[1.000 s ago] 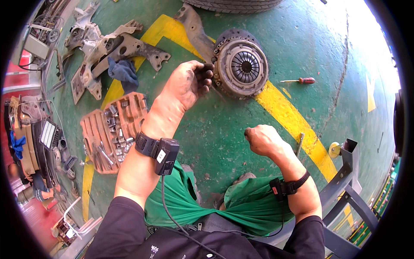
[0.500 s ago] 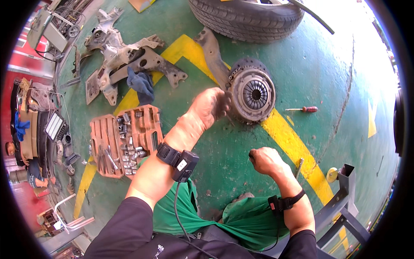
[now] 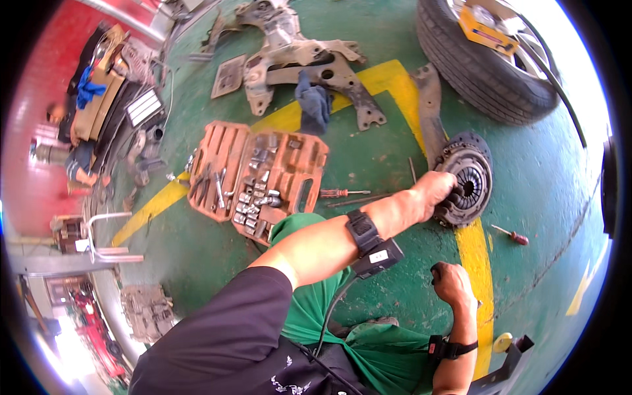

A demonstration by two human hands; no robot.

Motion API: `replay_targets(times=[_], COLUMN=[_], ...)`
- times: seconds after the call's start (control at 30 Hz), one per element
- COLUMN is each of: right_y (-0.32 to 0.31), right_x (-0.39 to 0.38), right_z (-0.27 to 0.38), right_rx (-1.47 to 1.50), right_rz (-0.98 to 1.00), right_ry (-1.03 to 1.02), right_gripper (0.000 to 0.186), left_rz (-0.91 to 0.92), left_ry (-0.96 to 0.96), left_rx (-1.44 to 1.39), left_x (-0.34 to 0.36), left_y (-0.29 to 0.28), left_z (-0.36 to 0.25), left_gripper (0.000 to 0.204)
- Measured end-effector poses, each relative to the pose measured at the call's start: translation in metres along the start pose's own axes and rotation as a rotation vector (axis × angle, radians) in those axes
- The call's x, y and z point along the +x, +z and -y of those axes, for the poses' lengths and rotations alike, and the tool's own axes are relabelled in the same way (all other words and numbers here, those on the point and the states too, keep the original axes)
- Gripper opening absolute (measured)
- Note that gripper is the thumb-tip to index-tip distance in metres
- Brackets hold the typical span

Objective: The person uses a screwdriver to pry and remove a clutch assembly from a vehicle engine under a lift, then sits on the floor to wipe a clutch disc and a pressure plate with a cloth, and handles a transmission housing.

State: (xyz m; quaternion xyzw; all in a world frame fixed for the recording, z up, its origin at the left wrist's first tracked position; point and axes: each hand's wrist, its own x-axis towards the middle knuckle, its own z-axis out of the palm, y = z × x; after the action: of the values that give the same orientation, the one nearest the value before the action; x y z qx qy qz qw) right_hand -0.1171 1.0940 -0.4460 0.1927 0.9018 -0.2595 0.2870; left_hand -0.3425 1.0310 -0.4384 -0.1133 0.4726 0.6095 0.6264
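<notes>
A round clutch pressure plate with a ring of spring fingers lies on the green floor, and a dark disc shows behind its far edge. My left hand is at its near-left rim with the fingers curled onto it. Closer to me, my right hand is closed above the floor. Dark patches cover its fingertips, and whatever it may hold is hidden. To the right of the plate lies a red-handled screwdriver. Left of my left forearm is another screwdriver, beside an open orange socket case with several sockets.
A tyre with a yellow box on it lies far right. A metal subframe, a control arm and a blue cloth lie beyond. Another person is at the left. A grey metal frame stands near right.
My view has swung left, so everything sits further right. My left hand has gone from beside the pressure plate onto its near-left rim. My right hand remains closed near me.
</notes>
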Motion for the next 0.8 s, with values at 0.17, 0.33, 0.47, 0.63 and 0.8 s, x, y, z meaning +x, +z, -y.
replay_targets(times=[0.17,0.33,0.47,0.63,0.8], right_y=[0.000,-0.006,-0.011,-0.012,-0.012], right_x=[0.000,0.000,-0.002,-0.002,-0.001], right_z=[-0.003,0.001,0.006,0.005,0.003], right_rx=[0.038,0.021,-0.017,-0.006,0.000], right_rz=[-0.015,-0.076,-0.023,-0.023,-0.034], right_ry=[0.024,0.015,0.040,0.048,0.026], right_gripper=[0.017,0.026,0.028,0.028,0.029], left_rz=[0.010,0.006,-0.020,-0.037,-0.028], left_ry=[-0.004,0.005,0.015,0.015,0.003], left_rx=[0.011,0.021,0.038,0.060,0.054], left_x=[-0.003,-0.012,-0.018,-0.017,-0.015], left_y=[0.000,0.001,0.002,0.000,-0.002], left_z=[0.001,-0.004,-0.007,-0.007,-0.006], left_gripper=[0.021,0.022,0.021,0.020,0.021])
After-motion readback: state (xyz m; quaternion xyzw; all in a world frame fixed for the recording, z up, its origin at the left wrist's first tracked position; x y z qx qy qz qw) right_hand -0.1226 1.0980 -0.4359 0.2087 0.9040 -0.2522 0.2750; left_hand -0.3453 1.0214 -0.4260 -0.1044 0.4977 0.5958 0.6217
